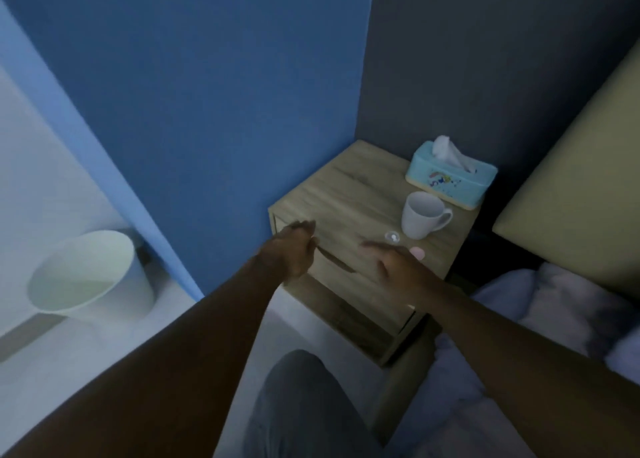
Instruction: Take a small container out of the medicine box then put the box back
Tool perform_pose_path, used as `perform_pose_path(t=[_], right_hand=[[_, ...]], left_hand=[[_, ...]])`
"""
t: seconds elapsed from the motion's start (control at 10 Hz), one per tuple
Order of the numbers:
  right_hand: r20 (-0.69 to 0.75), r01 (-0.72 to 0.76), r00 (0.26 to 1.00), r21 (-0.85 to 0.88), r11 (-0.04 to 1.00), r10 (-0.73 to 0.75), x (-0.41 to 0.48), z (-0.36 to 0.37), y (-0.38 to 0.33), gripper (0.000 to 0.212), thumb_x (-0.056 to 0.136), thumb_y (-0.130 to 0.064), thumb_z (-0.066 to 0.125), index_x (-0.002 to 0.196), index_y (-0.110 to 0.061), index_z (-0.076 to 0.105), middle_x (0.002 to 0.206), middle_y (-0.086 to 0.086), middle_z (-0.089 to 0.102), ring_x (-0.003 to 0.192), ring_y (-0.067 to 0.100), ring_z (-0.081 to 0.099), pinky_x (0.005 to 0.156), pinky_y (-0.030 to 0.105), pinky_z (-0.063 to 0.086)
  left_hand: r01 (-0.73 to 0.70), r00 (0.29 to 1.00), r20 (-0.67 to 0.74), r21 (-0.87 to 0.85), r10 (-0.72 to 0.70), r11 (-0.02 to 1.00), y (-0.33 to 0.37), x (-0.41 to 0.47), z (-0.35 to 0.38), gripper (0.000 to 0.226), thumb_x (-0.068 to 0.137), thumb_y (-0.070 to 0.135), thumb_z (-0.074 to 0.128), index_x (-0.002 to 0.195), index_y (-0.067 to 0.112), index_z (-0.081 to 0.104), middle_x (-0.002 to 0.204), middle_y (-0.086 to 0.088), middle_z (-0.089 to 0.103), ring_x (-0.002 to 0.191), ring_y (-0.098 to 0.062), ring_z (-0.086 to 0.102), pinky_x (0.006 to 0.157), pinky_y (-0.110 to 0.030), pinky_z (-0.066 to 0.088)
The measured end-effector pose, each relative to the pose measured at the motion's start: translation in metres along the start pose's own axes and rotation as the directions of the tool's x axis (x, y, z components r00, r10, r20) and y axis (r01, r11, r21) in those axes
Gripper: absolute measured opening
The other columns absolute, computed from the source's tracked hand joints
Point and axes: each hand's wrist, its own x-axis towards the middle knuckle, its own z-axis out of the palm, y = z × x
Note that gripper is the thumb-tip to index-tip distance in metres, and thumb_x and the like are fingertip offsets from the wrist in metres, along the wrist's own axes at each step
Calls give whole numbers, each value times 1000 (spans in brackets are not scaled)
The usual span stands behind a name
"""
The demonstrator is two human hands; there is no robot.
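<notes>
A wooden nightstand (349, 194) stands in the corner, and its drawer front (346, 284) with a dark slot handle looks closed. No medicine box is in view. A small clear round container (392, 236) lies on the top near the front edge, with a small pink object (418, 252) beside it. My left hand (294, 249) hovers at the drawer's upper left edge with its fingers curled and nothing visible in them. My right hand (398, 263) is spread flat over the drawer front, just below the clear container, holding nothing.
A white mug (420, 215) and a light blue tissue box (450, 177) stand at the back right of the nightstand top. A pale waste bin (90, 277) sits on the floor to the left. A bed with pillows (571, 301) lies to the right, and my knee (301, 405) is below.
</notes>
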Motion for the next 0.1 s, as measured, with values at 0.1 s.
perform_pose_path(t=[0.1], right_hand=[[-156,111,982,36,993,-104,3,-31,-42,54,92,-1,43,145,-13,51,144,7,57,133,18,53,114,29,38]], left_hand=[[-14,998,-54,81,18,997,16,-15,-40,57,105,35,32,157,13,21,164,-8,23,153,-20,16,122,-37,21]])
